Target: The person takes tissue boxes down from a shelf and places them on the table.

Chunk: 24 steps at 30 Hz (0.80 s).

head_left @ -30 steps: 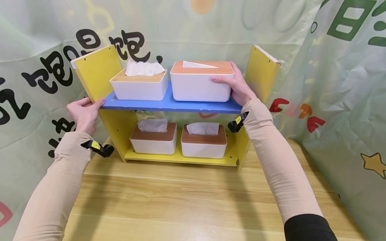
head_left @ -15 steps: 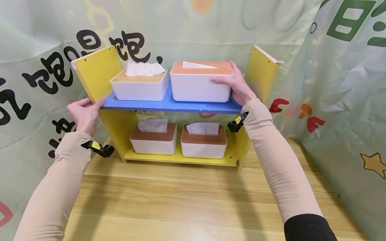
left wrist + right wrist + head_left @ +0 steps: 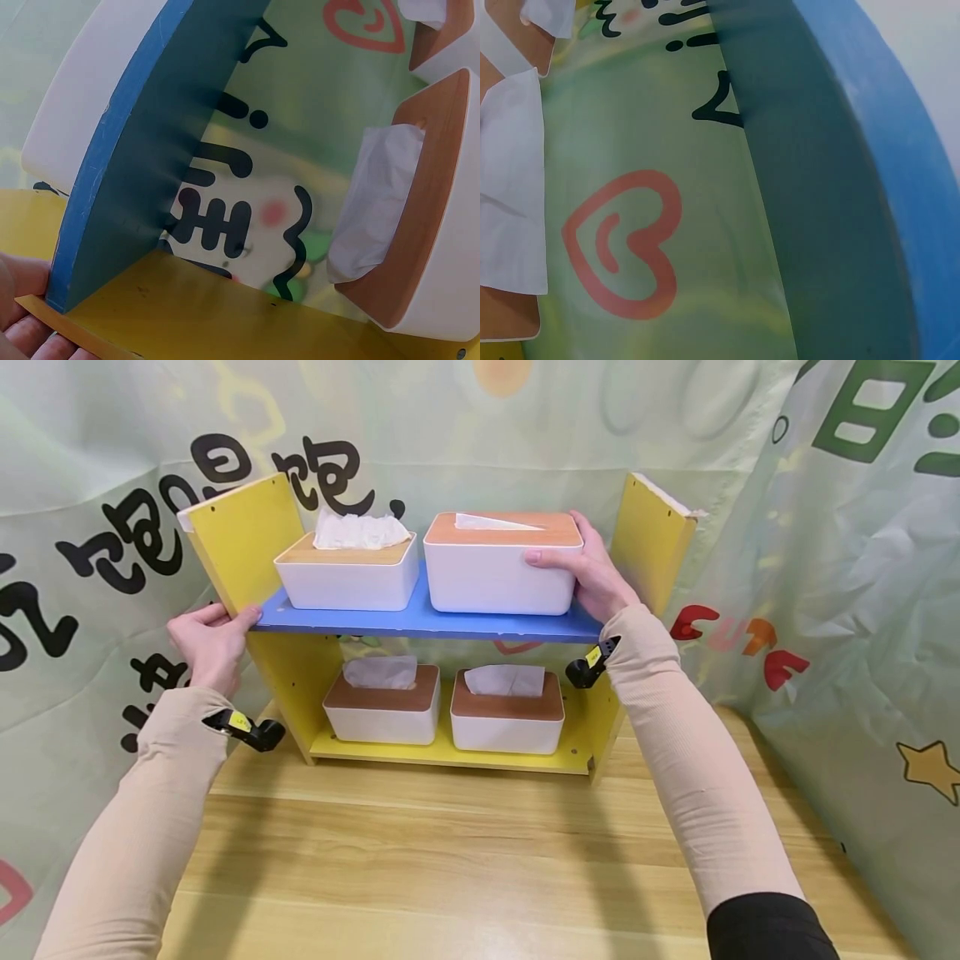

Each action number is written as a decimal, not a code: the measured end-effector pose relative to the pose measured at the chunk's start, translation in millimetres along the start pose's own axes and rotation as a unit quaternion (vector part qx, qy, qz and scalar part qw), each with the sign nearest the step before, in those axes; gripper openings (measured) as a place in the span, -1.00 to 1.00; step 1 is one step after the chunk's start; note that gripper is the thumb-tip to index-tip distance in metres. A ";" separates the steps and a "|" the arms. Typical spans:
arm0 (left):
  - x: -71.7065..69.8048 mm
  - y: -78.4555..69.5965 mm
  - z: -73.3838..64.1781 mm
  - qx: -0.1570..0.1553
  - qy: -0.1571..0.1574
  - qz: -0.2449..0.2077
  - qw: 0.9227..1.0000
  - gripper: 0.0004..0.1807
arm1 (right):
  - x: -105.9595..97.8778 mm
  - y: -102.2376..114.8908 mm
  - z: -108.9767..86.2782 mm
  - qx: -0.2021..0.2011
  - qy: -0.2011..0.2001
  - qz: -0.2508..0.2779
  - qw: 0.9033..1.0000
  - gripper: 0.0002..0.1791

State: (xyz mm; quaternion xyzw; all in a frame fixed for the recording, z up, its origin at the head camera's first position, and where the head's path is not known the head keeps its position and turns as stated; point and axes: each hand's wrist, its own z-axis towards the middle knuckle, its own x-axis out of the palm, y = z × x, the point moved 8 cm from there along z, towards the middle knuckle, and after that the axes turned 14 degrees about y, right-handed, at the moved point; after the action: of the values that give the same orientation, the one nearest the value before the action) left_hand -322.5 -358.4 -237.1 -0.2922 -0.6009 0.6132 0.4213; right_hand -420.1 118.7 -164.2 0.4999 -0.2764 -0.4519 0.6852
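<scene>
My right hand [image 3: 596, 572] grips the right end of a white tissue box [image 3: 498, 578] with a light wooden lid, its thumb along the front. That box sits on the blue upper board [image 3: 420, 622] of a yellow and blue shelf [image 3: 277, 672]. At the shelf's left side my left hand [image 3: 210, 643] holds the panel's front edge; the thumb [image 3: 30, 276] meets the blue board's corner and the other fingers lie outside the panel. To the left on the same board stands a second tissue box [image 3: 345, 583] with a tissue bunched up from its lid.
Two tissue boxes with darker lids, a left one [image 3: 382, 722] and a right one [image 3: 506, 732], stand on the yellow lower board [image 3: 450, 758]. The shelf stands on a wooden table [image 3: 420, 860]. Printed cloth [image 3: 840, 635] hangs behind and at both sides.
</scene>
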 end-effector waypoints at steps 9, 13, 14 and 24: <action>0.8 -0.4 -0.4 0.000 0.001 -0.001 1.000 -0.73 | -0.6 0.5 -0.8 -0.016 -0.009 0.008 1.000 -0.33; 0.7 0.0 -0.1 0.001 0.001 -0.004 1.000 -0.72 | -1.0 1.2 -2.2 -0.023 -0.015 0.009 1.000 -0.33; 0.8 -0.1 -0.1 0.002 0.001 -0.004 1.000 -0.72 | -1.1 1.4 -2.7 -0.024 -0.016 0.008 1.000 -0.33; 0.0 -1.2 -0.7 -0.002 -0.003 0.011 1.000 -0.71 | 0.7 4.9 -6.5 -0.030 -0.020 0.013 0.999 -0.29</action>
State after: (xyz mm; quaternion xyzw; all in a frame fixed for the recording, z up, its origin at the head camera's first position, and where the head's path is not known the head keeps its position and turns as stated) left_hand -321.7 -358.1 -236.0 -0.2975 -0.6001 0.6178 0.4121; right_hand -412.7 121.3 -161.9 0.4666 -0.2829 -0.4611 0.6997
